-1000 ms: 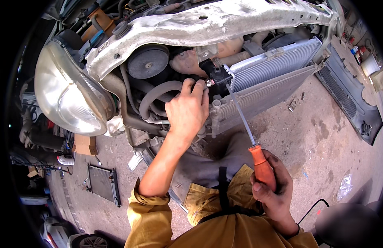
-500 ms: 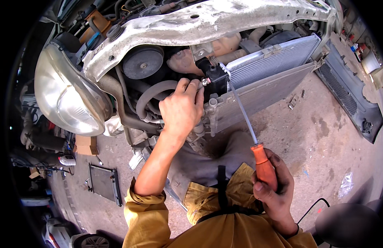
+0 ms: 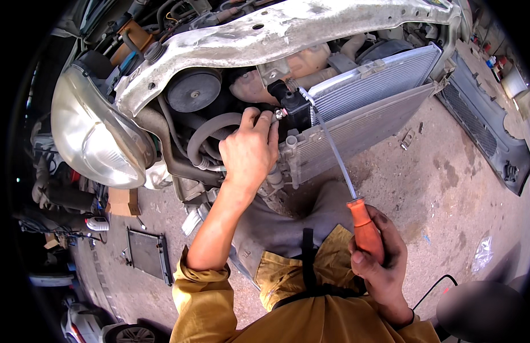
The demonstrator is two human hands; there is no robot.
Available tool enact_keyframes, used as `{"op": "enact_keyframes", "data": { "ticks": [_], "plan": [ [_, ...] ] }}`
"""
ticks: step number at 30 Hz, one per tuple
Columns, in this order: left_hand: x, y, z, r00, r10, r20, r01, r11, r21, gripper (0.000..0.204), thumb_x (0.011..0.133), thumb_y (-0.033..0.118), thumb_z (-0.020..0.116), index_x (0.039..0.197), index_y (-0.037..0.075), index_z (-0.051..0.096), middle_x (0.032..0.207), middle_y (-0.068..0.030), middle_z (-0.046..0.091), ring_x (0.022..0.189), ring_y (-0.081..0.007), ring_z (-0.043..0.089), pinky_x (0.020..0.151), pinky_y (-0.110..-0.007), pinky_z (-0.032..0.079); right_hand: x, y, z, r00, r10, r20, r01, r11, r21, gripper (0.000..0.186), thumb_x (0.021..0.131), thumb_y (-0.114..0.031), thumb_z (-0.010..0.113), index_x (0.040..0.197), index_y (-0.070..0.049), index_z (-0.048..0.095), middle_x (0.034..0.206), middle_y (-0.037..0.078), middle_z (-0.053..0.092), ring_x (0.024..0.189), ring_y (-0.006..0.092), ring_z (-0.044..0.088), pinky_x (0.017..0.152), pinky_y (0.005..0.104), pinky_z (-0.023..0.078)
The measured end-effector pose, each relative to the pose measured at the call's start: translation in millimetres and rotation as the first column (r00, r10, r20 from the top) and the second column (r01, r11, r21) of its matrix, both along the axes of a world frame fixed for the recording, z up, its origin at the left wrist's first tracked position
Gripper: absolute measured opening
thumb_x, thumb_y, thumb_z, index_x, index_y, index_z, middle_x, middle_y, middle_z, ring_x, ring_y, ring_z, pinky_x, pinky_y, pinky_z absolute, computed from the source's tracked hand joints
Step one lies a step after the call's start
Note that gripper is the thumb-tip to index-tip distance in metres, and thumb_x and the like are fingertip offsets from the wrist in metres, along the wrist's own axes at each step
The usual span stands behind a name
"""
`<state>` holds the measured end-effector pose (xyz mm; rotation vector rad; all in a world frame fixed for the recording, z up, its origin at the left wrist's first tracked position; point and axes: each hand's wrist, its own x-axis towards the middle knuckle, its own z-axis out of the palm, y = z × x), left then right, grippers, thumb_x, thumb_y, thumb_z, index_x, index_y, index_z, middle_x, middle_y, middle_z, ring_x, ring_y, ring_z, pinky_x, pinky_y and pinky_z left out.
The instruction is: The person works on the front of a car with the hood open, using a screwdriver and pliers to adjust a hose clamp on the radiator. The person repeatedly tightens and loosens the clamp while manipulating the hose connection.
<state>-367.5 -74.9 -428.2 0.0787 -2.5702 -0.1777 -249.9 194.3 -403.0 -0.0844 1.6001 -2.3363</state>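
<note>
My left hand (image 3: pixel 247 151) is closed at the end of a curved dark rubber hose (image 3: pixel 205 130), its fingertips beside a small shiny hose clamp (image 3: pixel 280 114). That clamp sits against the black plastic end tank (image 3: pixel 297 112) of a silver radiator (image 3: pixel 379 74). My fingers partly hide the hose end. In my right hand (image 3: pixel 388 271) is a long screwdriver (image 3: pixel 366 231) with an orange handle. Its shaft slants up and left, and the tip reaches the radiator's edge beside the end tank; whether it touches cannot be made out.
A pale metal crossbeam (image 3: pixel 230 48) spans above the work. To the left bulges a headlight (image 3: pixel 96 131). A second, greyer finned panel (image 3: pixel 362 134) stands before the radiator. On the floor lie another radiator (image 3: pixel 147 254), a cardboard box (image 3: pixel 123 202) and a grey body panel (image 3: pixel 482 126).
The view has shifted slightly. Both hands keep nearly the same places, the left still at the hose end and the right still holding the screwdriver toward the radiator's edge.
</note>
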Motion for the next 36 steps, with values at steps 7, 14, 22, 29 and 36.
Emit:
{"op": "enact_keyframes", "data": {
  "ticks": [7, 14, 22, 29, 36],
  "plan": [
    [2.3, -4.8, -1.3, 0.997, -0.060, -0.041, 0.059, 0.998, -0.016, 0.018, 0.093, 0.024, 0.067, 0.102, 0.008, 0.071, 0.108, -0.0065, 0.064, 0.063, -0.0296, 0.069, 0.052, -0.043, 0.053, 3.2, -1.0, -2.3, 1.000, -0.007, -0.011, 0.008, 0.999, 0.034, 0.069, 0.088, -0.010, 0.077, 0.144, 0.011, 0.042, 0.125, 0.011, 0.057, 0.096, 0.0124, 0.055, 0.088, 0.0267, 0.046],
    [3.3, -6.4, -0.2, 0.999, -0.050, -0.021, 0.050, 0.998, -0.025, 0.018, 0.094, 0.024, 0.067, 0.102, 0.009, 0.071, 0.107, -0.0064, 0.063, 0.065, -0.0293, 0.069, 0.054, -0.043, 0.054, 2.7, -2.5, 2.3, 1.000, -0.001, 0.014, 0.000, 0.999, 0.032, 0.069, 0.088, -0.009, 0.077, 0.144, 0.011, 0.042, 0.125, 0.011, 0.057, 0.096, 0.0125, 0.055, 0.088, 0.0265, 0.046],
    [2.8, -7.1, 0.3, 0.998, -0.052, -0.021, 0.051, 0.998, -0.035, 0.017, 0.093, 0.023, 0.067, 0.101, 0.009, 0.071, 0.107, -0.0061, 0.063, 0.066, -0.0295, 0.069, 0.057, -0.043, 0.054, 2.4, -3.1, 0.6, 1.000, -0.009, 0.003, 0.009, 0.999, 0.036, 0.069, 0.088, -0.013, 0.077, 0.144, 0.011, 0.043, 0.120, 0.009, 0.057, 0.093, 0.0117, 0.054, 0.086, 0.0261, 0.046],
    [4.7, -8.8, 0.6, 0.998, -0.054, -0.024, 0.053, 0.998, -0.042, 0.017, 0.092, 0.023, 0.068, 0.101, 0.009, 0.071, 0.107, -0.0054, 0.064, 0.066, -0.0284, 0.069, 0.059, -0.041, 0.054, 3.9, -3.2, -0.5, 1.000, -0.002, 0.009, 0.002, 1.000, 0.022, 0.068, 0.088, -0.012, 0.077, 0.143, 0.011, 0.043, 0.116, 0.009, 0.058, 0.091, 0.0114, 0.053, 0.084, 0.0254, 0.045],
    [4.7, -8.9, 0.7, 0.998, -0.057, -0.029, 0.056, 0.998, -0.036, 0.017, 0.091, 0.023, 0.068, 0.100, 0.009, 0.072, 0.105, -0.0051, 0.063, 0.067, -0.0281, 0.068, 0.061, -0.041, 0.054, 2.5, -5.3, 0.3, 1.000, -0.003, 0.004, 0.003, 1.000, 0.004, 0.067, 0.088, -0.010, 0.076, 0.143, 0.011, 0.043, 0.110, 0.008, 0.058, 0.088, 0.0110, 0.053, 0.080, 0.0245, 0.044]
  ]
}}
